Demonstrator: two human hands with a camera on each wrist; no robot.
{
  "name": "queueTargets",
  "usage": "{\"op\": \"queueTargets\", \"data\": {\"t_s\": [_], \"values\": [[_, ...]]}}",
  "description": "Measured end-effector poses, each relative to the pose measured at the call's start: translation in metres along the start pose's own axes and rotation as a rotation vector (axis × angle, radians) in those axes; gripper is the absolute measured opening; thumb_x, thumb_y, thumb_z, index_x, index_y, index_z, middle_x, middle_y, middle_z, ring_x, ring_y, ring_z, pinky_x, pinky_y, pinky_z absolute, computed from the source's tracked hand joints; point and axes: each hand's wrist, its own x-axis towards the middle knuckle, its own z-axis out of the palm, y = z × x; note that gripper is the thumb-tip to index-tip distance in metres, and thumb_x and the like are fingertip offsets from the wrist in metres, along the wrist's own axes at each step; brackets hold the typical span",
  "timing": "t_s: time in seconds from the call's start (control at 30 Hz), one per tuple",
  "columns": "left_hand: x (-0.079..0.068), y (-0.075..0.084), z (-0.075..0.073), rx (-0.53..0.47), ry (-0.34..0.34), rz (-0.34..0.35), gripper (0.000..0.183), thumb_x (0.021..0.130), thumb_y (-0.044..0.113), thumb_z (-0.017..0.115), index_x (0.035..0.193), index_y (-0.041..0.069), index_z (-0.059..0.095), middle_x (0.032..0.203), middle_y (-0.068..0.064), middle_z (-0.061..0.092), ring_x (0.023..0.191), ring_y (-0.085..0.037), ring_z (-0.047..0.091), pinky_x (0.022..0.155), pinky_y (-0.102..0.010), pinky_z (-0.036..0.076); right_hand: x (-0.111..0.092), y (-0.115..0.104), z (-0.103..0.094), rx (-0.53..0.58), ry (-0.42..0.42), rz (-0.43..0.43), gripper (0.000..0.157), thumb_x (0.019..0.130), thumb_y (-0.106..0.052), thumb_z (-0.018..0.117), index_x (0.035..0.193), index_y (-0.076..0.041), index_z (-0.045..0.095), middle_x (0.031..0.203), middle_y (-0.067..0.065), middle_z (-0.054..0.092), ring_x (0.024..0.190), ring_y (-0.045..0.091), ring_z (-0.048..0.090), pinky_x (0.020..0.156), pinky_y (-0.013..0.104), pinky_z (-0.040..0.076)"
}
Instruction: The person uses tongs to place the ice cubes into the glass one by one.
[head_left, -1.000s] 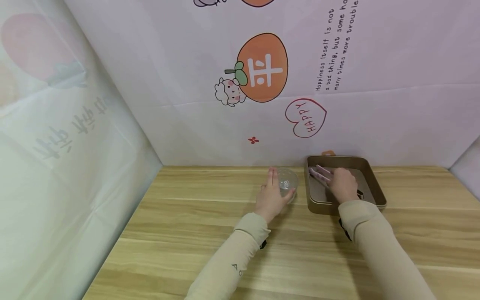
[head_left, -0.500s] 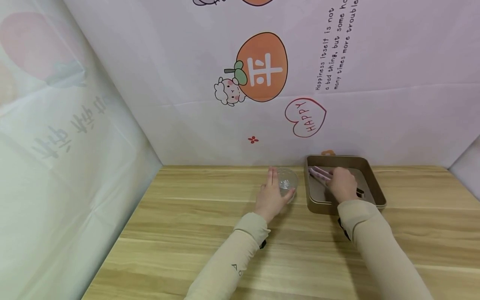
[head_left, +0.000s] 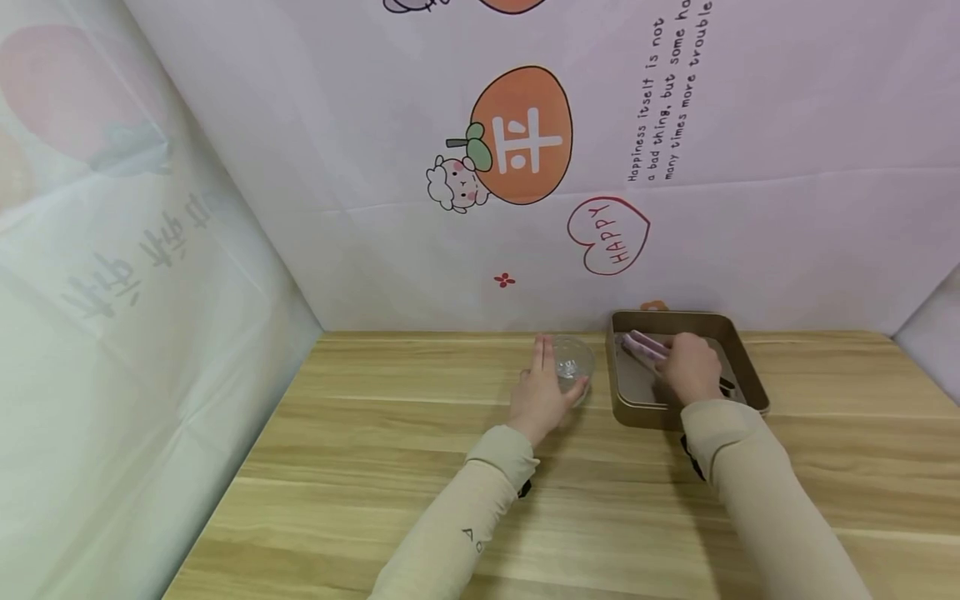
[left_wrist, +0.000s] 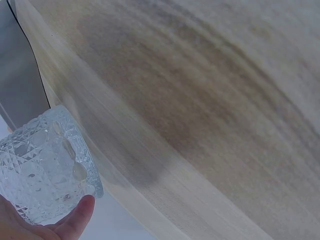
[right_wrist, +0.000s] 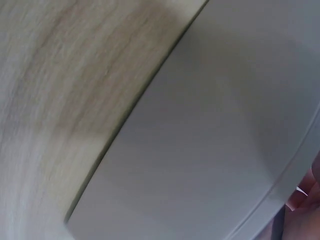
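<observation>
In the head view my left hand [head_left: 542, 398] grips a clear glass cup [head_left: 576, 358], its fingers along the left side and the thumb at the near right. The left wrist view shows the cup's cut diamond pattern [left_wrist: 35, 170] and a fingertip near its edge. My right hand [head_left: 692, 368] reaches into a bronze-coloured tin [head_left: 637, 414] and holds pale purple tongs [head_left: 647, 344], whose two arms point left. A dark end [head_left: 726, 385] shows behind the hand. The right wrist view mostly shows the tin's outer wall [right_wrist: 200, 135]; the tongs' grip is hidden there.
The wooden table [head_left: 390, 450] carries the cup and tin side by side near its back edge. Right behind them rises a printed white sheet [head_left: 405, 267]. Another sheet [head_left: 225, 350] hangs along the left side.
The tongs' two arms stood apart a second ago and are now close together. My right hand has shifted slightly right inside the tin. The left hand and cup stay put.
</observation>
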Motion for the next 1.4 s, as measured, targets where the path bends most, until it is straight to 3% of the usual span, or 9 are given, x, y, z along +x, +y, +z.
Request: {"op": "queueTargets", "data": {"t_s": [0.37,1.07,1.4], "values": [[0.001,-0.001,0.0,-0.014,-0.008,0.0,0.089,0.091,0.062,0.046,0.155,0.013,0.009,0.163,-0.001,0.009,0.119,-0.034,0.057,0.073,-0.033,0.057,-0.007,0.008,-0.009,0.057,0.066,-0.036,0.039,0.085,-0.015,0.066,0.116,0.008,0.062,0.105,0.032,0.064,0.088,0.048,0.061,0.064,0.051,0.049],[0.0,-0.002,-0.002,-0.021,-0.009,0.004,0.089,0.091,0.062,0.046,0.155,0.012,0.008,0.163,-0.001,0.009,0.118,-0.032,0.057,0.083,-0.036,0.057,-0.02,0.005,-0.029,0.052,0.058,-0.105,0.04,0.082,-0.014,0.068,0.116,0.007,0.063,0.105,0.031,0.065,0.084,0.038,0.06,0.063,0.041,0.044],[0.001,-0.002,-0.001,-0.016,-0.009,0.007,0.089,0.092,0.062,0.045,0.155,0.013,0.008,0.163,-0.001,0.009,0.117,-0.032,0.058,0.08,-0.035,0.057,-0.031,-0.002,-0.033,0.061,0.152,-0.201,0.031,0.078,-0.011,0.07,0.104,0.004,0.069,0.093,0.028,0.065,0.071,0.03,0.055,0.054,0.03,0.037]]}}
